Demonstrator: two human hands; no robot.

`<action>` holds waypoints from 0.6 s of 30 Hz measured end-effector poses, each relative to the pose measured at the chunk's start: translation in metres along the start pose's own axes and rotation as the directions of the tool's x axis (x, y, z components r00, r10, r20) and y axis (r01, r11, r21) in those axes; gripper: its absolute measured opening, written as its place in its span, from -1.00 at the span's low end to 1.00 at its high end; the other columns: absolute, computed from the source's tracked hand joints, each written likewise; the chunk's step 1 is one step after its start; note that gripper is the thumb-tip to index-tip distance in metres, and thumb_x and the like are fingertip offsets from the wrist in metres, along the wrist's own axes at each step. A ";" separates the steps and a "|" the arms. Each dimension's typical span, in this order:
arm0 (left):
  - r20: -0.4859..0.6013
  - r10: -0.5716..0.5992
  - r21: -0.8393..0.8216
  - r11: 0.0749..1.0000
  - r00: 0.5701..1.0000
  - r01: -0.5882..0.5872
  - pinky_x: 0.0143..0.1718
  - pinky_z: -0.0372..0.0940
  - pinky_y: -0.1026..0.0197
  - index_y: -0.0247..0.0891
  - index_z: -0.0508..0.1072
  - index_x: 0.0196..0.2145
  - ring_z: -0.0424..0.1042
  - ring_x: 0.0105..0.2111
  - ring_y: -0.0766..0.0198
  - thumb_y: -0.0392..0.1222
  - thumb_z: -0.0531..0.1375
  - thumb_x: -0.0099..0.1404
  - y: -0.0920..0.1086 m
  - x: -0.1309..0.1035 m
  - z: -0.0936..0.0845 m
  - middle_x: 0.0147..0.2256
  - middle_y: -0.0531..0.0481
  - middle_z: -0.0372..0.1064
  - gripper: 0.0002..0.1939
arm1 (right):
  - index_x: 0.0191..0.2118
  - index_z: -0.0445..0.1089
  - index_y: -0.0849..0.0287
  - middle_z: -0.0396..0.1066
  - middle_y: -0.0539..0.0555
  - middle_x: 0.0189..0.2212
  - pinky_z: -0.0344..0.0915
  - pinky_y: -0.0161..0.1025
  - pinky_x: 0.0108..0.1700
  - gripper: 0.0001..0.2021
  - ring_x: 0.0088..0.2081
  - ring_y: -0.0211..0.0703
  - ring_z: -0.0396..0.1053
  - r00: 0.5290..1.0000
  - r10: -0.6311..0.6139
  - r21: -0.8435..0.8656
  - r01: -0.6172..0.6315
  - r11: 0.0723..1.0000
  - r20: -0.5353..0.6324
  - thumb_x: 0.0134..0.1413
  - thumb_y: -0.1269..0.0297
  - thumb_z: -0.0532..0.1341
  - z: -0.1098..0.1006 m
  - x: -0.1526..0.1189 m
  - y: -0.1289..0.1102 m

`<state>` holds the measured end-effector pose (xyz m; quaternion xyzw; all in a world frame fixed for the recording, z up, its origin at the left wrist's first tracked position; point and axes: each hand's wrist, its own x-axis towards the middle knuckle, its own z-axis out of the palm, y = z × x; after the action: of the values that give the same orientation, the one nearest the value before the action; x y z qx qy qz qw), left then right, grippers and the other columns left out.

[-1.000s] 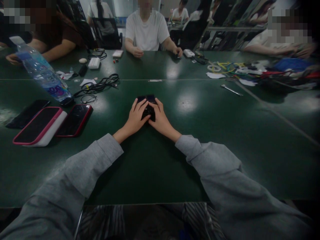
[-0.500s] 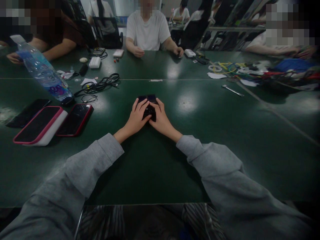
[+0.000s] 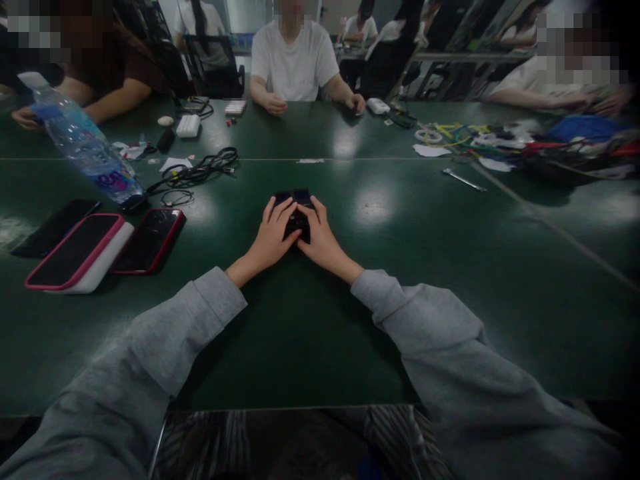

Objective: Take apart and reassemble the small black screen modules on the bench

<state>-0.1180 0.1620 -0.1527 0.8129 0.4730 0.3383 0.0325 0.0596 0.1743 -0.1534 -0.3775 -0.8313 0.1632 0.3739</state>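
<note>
A small dark object (image 3: 301,195), black and glossy, lies on the green table (image 3: 310,347) straight ahead; its full shape is covered by fingers. My left hand (image 3: 273,230) grips its left side, fingers curved over the top and thumb at the near edge. On the right side my right hand (image 3: 319,229) holds the same object, its fingers bent over it. The two thumbs nearly meet at the object's near end.
Phones (image 3: 150,243) and a pink-rimmed device (image 3: 75,253) lie at left, beside a tilted plastic bottle (image 3: 85,143). Black cables (image 3: 200,167) lie behind. A wrench (image 3: 464,180) and a cable heap (image 3: 550,150) are at right. A person (image 3: 295,60) sits opposite.
The whole view has shifted very slightly. Both hands stay on the dark object, with almost no movement of the fingers.
</note>
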 end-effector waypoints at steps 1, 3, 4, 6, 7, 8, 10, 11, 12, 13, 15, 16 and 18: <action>-0.003 0.000 0.000 1.000 1.000 0.000 0.38 -0.12 -0.31 -0.19 0.06 0.32 -0.24 0.42 -0.12 -0.11 0.12 0.39 0.000 0.000 0.000 0.34 -0.19 0.02 -0.39 | 0.32 0.02 0.09 -0.28 0.21 0.39 -0.09 0.23 0.40 -0.29 0.43 0.14 -0.27 1.000 0.002 0.002 -0.002 1.000 0.001 0.04 0.50 0.20 0.000 0.000 0.000; -0.009 0.002 -0.004 1.000 1.000 -0.002 0.38 -0.12 -0.31 -0.19 0.07 0.32 -0.23 0.42 -0.12 -0.10 0.13 0.39 -0.001 0.000 0.001 0.34 -0.20 0.03 -0.40 | 0.32 0.02 0.08 -0.28 0.21 0.39 -0.11 0.24 0.40 -0.29 0.43 0.14 -0.28 1.000 0.006 0.000 -0.006 1.000 0.004 0.04 0.50 0.20 0.000 0.000 0.001; -0.012 0.004 -0.006 1.000 1.000 -0.004 0.38 -0.13 -0.31 -0.18 0.07 0.32 -0.23 0.42 -0.12 -0.10 0.13 0.39 -0.001 0.000 0.001 0.34 -0.20 0.04 -0.40 | 0.31 0.02 0.08 -0.28 0.21 0.39 -0.12 0.24 0.40 -0.28 0.43 0.14 -0.29 1.000 0.004 -0.001 -0.004 1.000 0.003 0.03 0.51 0.20 0.001 0.000 0.001; -0.017 0.004 -0.013 1.000 1.000 -0.004 0.38 -0.13 -0.31 -0.18 0.07 0.31 -0.23 0.42 -0.11 -0.09 0.13 0.39 -0.001 0.000 0.002 0.33 -0.19 0.04 -0.40 | 0.31 0.03 0.11 -0.27 0.24 0.38 -0.10 0.21 0.41 -0.28 0.43 0.13 -0.29 1.000 -0.008 -0.005 0.008 1.000 -0.007 0.02 0.52 0.20 0.001 0.000 0.001; -0.016 0.003 -0.016 1.000 1.000 -0.003 0.38 -0.13 -0.31 -0.18 0.07 0.32 -0.24 0.42 -0.11 -0.10 0.13 0.39 -0.001 0.000 0.002 0.33 -0.19 0.04 -0.40 | 0.31 0.03 0.13 -0.26 0.25 0.38 -0.09 0.20 0.41 -0.28 0.43 0.12 -0.28 1.000 -0.014 -0.008 0.014 1.000 -0.011 0.01 0.53 0.20 0.001 0.000 0.001; -0.013 0.002 -0.018 1.000 1.000 -0.002 0.38 -0.13 -0.31 -0.18 0.07 0.32 -0.24 0.42 -0.11 -0.10 0.13 0.39 -0.001 0.000 0.001 0.34 -0.19 0.03 -0.40 | 0.30 0.03 0.14 -0.26 0.26 0.37 -0.08 0.19 0.41 -0.28 0.43 0.12 -0.28 1.000 -0.017 -0.012 0.017 1.000 -0.013 0.01 0.53 0.20 0.001 0.000 0.001; -0.009 0.003 -0.017 1.000 1.000 -0.003 0.38 -0.13 -0.30 -0.20 0.07 0.32 -0.24 0.42 -0.12 -0.12 0.12 0.38 -0.001 0.000 0.001 0.34 -0.20 0.03 -0.40 | 0.31 0.03 0.13 -0.26 0.25 0.37 -0.07 0.20 0.40 -0.28 0.43 0.11 -0.28 1.000 -0.013 -0.020 0.013 1.000 -0.012 0.01 0.53 0.20 0.001 0.000 0.000; -0.008 0.004 -0.014 1.000 1.000 -0.004 0.38 -0.13 -0.30 -0.22 0.07 0.32 -0.24 0.42 -0.12 -0.12 0.13 0.38 0.000 0.000 0.000 0.34 -0.20 0.03 -0.40 | 0.31 0.02 0.11 -0.26 0.24 0.38 -0.07 0.21 0.40 -0.28 0.43 0.11 -0.28 1.000 -0.009 -0.022 0.009 1.000 -0.008 0.02 0.52 0.19 0.001 0.000 0.000; -0.006 0.004 -0.011 1.000 1.000 -0.004 0.38 -0.14 -0.30 -0.23 0.07 0.31 -0.24 0.41 -0.13 -0.12 0.13 0.38 0.000 0.000 0.000 0.34 -0.21 0.03 -0.40 | 0.31 0.02 0.11 -0.26 0.23 0.38 -0.08 0.22 0.40 -0.28 0.43 0.12 -0.28 1.000 -0.007 -0.022 0.007 1.000 -0.005 0.02 0.52 0.19 0.001 0.000 0.000; -0.005 0.003 -0.009 1.000 1.000 -0.003 0.38 -0.14 -0.30 -0.23 0.07 0.31 -0.24 0.41 -0.14 -0.12 0.13 0.38 0.001 0.000 0.000 0.34 -0.21 0.03 -0.40 | 0.31 0.02 0.10 -0.27 0.23 0.38 -0.08 0.22 0.40 -0.29 0.43 0.12 -0.28 1.000 -0.006 -0.019 0.006 1.000 -0.004 0.03 0.51 0.19 0.001 0.000 0.000; 0.000 -0.003 -0.008 1.000 1.000 0.003 0.38 -0.14 -0.31 -0.22 0.07 0.31 -0.24 0.42 -0.13 -0.11 0.13 0.38 0.001 0.000 -0.001 0.33 -0.21 0.03 -0.40 | 0.31 0.02 0.10 -0.27 0.23 0.38 -0.10 0.21 0.41 -0.29 0.43 0.12 -0.29 1.000 -0.009 -0.010 0.009 1.000 -0.004 0.02 0.51 0.19 0.001 0.000 0.000; 0.003 -0.007 -0.009 1.000 1.000 0.007 0.37 -0.14 -0.32 -0.21 0.07 0.31 -0.24 0.42 -0.13 -0.12 0.13 0.38 0.002 0.001 -0.001 0.34 -0.21 0.03 -0.40 | 0.31 0.02 0.10 -0.27 0.23 0.38 -0.11 0.22 0.41 -0.29 0.44 0.12 -0.29 1.000 -0.010 -0.007 0.010 1.000 -0.003 0.02 0.51 0.18 0.001 0.000 0.000; 0.007 -0.012 -0.008 1.000 1.000 0.012 0.37 -0.13 -0.32 -0.20 0.07 0.31 -0.25 0.42 -0.12 -0.12 0.12 0.38 0.002 0.001 -0.002 0.34 -0.20 0.03 -0.40 | 0.31 0.02 0.09 -0.27 0.22 0.39 -0.12 0.23 0.40 -0.29 0.44 0.12 -0.30 1.000 -0.007 -0.005 0.007 1.000 0.002 0.02 0.50 0.18 0.000 0.000 0.001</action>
<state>-0.1173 0.1608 -0.1500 0.8111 0.4763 0.3372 0.0396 0.0594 0.1749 -0.1538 -0.3754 -0.8333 0.1603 0.3728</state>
